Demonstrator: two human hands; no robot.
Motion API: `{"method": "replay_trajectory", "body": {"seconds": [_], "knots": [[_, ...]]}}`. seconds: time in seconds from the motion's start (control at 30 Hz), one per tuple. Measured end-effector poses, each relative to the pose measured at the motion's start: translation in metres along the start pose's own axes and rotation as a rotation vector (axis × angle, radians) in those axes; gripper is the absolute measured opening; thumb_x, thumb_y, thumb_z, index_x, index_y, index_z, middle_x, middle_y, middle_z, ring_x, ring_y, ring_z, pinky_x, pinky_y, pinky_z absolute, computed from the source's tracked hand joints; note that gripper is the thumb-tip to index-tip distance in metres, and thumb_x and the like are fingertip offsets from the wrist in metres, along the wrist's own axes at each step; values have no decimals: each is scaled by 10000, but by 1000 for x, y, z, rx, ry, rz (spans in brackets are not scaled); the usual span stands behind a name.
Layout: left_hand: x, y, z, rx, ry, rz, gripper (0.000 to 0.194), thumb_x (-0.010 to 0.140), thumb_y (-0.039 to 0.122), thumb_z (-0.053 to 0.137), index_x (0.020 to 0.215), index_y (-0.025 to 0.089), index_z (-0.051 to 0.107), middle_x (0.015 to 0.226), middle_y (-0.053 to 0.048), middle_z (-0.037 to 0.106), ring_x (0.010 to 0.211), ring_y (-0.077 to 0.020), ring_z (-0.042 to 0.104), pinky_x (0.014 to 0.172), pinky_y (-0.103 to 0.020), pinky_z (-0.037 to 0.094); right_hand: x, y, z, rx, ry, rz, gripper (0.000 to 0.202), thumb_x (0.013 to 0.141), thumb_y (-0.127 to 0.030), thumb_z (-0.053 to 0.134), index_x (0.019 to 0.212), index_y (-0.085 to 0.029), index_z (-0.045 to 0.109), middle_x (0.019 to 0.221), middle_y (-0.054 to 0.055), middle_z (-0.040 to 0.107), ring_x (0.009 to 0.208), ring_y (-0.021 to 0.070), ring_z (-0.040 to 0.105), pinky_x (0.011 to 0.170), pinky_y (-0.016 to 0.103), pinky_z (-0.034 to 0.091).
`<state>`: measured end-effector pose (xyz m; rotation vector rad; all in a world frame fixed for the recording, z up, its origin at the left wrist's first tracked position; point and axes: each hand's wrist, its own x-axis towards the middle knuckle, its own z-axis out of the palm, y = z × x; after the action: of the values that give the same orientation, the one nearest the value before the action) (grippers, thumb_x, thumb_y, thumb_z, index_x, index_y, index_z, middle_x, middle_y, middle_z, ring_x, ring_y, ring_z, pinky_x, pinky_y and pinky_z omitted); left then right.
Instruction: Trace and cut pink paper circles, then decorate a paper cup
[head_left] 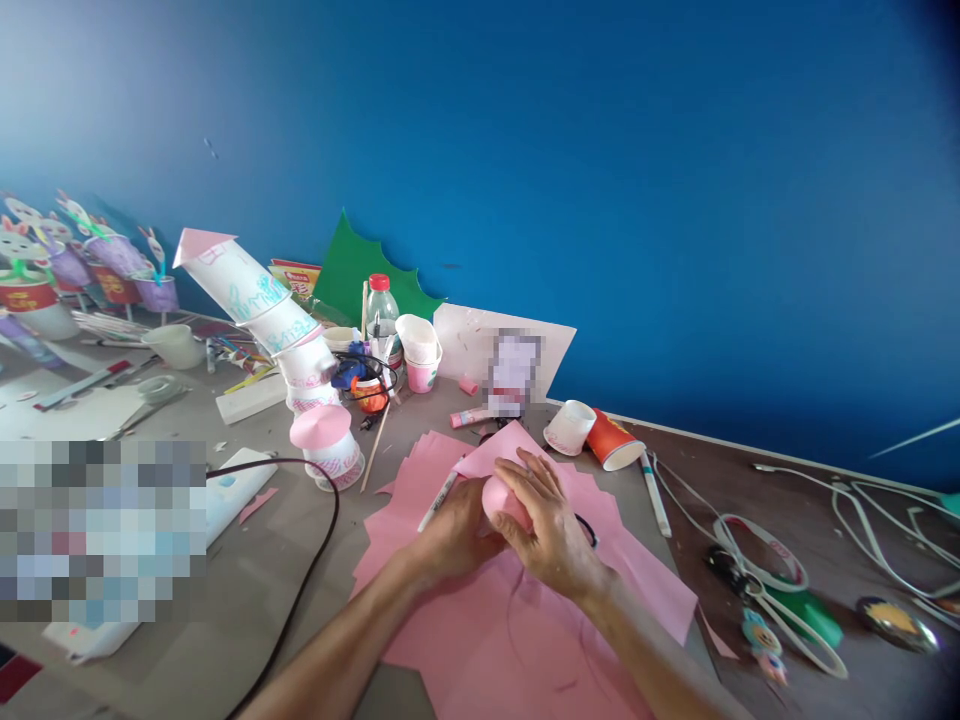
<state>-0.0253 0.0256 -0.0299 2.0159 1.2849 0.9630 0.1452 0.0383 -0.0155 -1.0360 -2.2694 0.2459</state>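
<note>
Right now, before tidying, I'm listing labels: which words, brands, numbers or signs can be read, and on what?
"彩": yellow-and-red packet.
"CUP", probably, though blurred: red cup at far left.
Too small or blurred to read: white pen, pink tube, tipped red cup, drawn marks on the stacked cups.

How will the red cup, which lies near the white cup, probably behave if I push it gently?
The red cup will probably roll in a curve, because it lies on its side and its wall looks tapered. It is likely light, since it seems to be thin paper. A harder push might dent it or nudge the white cup close beside it.
</note>
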Motion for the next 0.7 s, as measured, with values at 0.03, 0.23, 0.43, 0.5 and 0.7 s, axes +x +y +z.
{"method": "replay_trajectory", "body": {"seconds": [0.03, 0.23, 0.43, 0.5, 0.7], "knots": [[0, 0, 0, 8, -12, -13, 207, 721, 197, 637, 911, 175, 558, 889, -70, 666, 764, -213, 596, 655, -330, 457, 0, 0, 0, 6, 3, 2, 479, 948, -425, 512, 1337, -148, 536, 1344, 156, 621, 1359, 387, 433, 1082, 639, 362], [0, 4, -3, 5, -43, -49, 212, 743, 225, 617, 941, 179, 557, 980, -94, 675, 860, -244, 618, 698, -355, 480, -1, 1, -1, 37, 99, -18, 630, 957, -477, 461, 1475, -134, 355, 1447, 189, 514, 1413, 380, 355, 1082, 643, 360], [-1, -3, -1, 30, -64, -11, 249, 730, 212, 643, 961, 159, 566, 972, -100, 677, 848, -243, 613, 721, -355, 484, -4, 4, 5, -47, 16, -38, 622, 953, -480, 485, 1453, -124, 384, 1400, 190, 560, 1396, 397, 375, 1092, 664, 329], [-1, -4, -1, 44, -84, -18, 253, 731, 217, 648, 964, 158, 569, 985, -107, 680, 859, -251, 619, 723, -359, 489, -4, 5, 5, -39, 22, -25, 659, 938, -517, 495, 1447, -112, 387, 1389, 201, 565, 1387, 406, 385, 1086, 669, 332], [-1, -3, -2, 32, -65, 12, 305, 749, 258, 644, 1029, 162, 569, 1052, -135, 676, 963, -289, 627, 811, -410, 507, -5, 7, 4, -37, 22, -32, 755, 924, -596, 464, 1482, -105, 337, 1407, 215, 543, 1406, 401, 363, 1095, 666, 318]]}}
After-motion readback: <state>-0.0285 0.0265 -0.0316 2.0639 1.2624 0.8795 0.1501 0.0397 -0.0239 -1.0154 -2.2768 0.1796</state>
